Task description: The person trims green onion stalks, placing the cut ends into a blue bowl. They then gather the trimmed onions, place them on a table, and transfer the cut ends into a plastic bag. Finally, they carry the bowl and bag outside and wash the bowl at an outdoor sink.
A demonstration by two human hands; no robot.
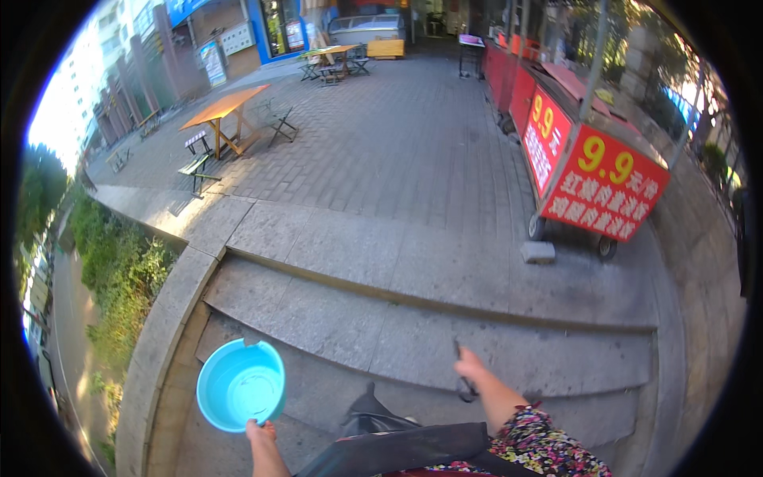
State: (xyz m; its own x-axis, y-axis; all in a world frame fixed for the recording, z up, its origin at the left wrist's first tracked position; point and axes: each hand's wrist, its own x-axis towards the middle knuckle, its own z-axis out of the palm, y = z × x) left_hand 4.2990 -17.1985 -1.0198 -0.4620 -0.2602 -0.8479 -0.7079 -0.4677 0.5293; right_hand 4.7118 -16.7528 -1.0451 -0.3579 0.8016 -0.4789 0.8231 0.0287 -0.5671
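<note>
A light-blue plastic basin (241, 384) with a notch in its far rim hangs over the steps on the left. My left hand (261, 430) grips its near rim. Pale marks show on the basin's bottom; whether it holds water I cannot tell. My right hand (471, 365) is closed around a small dark object (467, 390), with a thin end above the fist and a loop-like part below. Blur hides exactly what it is. Beneath both hands run the grey stone steps (334, 322). A dark apron (405, 447) covers my front.
Ahead, a paved terrace (381, 149) tops the steps. A wheeled red food cart (602, 185) bearing writing stands right, near a loose grey block (538, 252). Left are a wooden folding table (226, 110), folding stools (198, 170), a stone kerb (158, 352) and shrubs (131, 280).
</note>
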